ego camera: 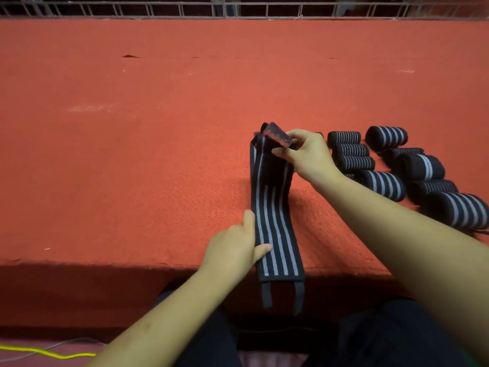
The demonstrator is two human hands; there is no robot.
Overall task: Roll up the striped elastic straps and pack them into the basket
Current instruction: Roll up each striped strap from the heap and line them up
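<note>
So there's one striped elastic strap (272, 221) laid out flat on the red felt-topped counter (132, 154), running straight away from the person. Its near end hangs over the front edge, with two thin black tails (266, 295) dangling down.

The left hand (232, 252) is pressing the strap onto the counter close to that edge: thumb laid flat across the stripes, index finger stretched along the strap's left side. The other fingers are tucked out of sight, so no idea what they're doing.

The right hand (304, 152) is up at the far end, pinching the folded-over tip between thumb and fingers and holding it lifted off the felt. That tip has a dark fastener patch (276, 135) with red fuzz stuck all over it.

Just right of that is a bunch of rolled straps (383, 181) lying on their sides on the counter, in two loose rows.

There's a wire grid fence (238, 9) along the far side and a yellow cable (53, 353) on the floor, lower left.
</note>
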